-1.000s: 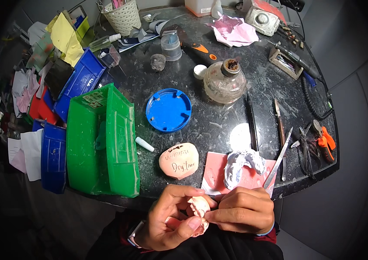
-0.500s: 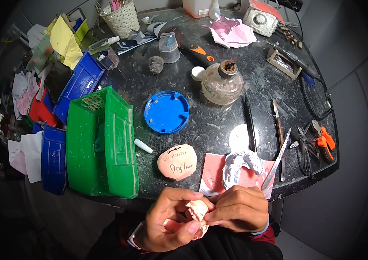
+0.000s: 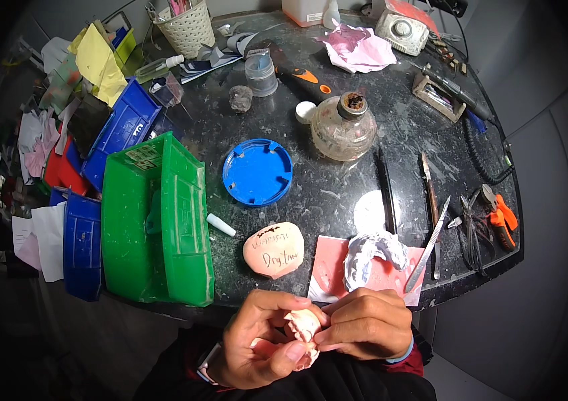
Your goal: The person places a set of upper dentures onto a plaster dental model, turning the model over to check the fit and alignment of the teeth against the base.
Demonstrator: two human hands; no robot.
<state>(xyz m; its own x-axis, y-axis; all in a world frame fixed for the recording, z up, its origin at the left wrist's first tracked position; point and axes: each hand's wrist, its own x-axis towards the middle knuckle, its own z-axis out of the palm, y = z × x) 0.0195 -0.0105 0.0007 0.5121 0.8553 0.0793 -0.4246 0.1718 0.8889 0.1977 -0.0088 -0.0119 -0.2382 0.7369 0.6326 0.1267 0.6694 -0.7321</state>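
A pink plaster dental cast [image 3: 304, 325] with moulded teeth rests in my left hand [image 3: 257, 341], whose fingers and thumb curl around it just off the table's front edge. My right hand [image 3: 368, 324] is closed in a pinch against the cast's right side; what its fingertips grip, if anything, is hidden. Beyond the hands, a greyish-white arch-shaped dental model [image 3: 363, 259] lies on a pink wax sheet [image 3: 324, 266]. To its left sits a pink plaster block [image 3: 273, 250] with handwriting on its flat face.
A green bin [image 3: 189, 220] and blue bins [image 3: 83, 247] stand on the left. A blue round lid [image 3: 257, 172] and a glass spirit burner [image 3: 344, 130] are mid-table. Carving tools [image 3: 429, 214], wires [image 3: 474, 234] and orange-handled pliers [image 3: 502, 219] lie on the right.
My right hand has shifted very slightly at the cast. The left hand keeps its hold, and the things on the table stay in place.
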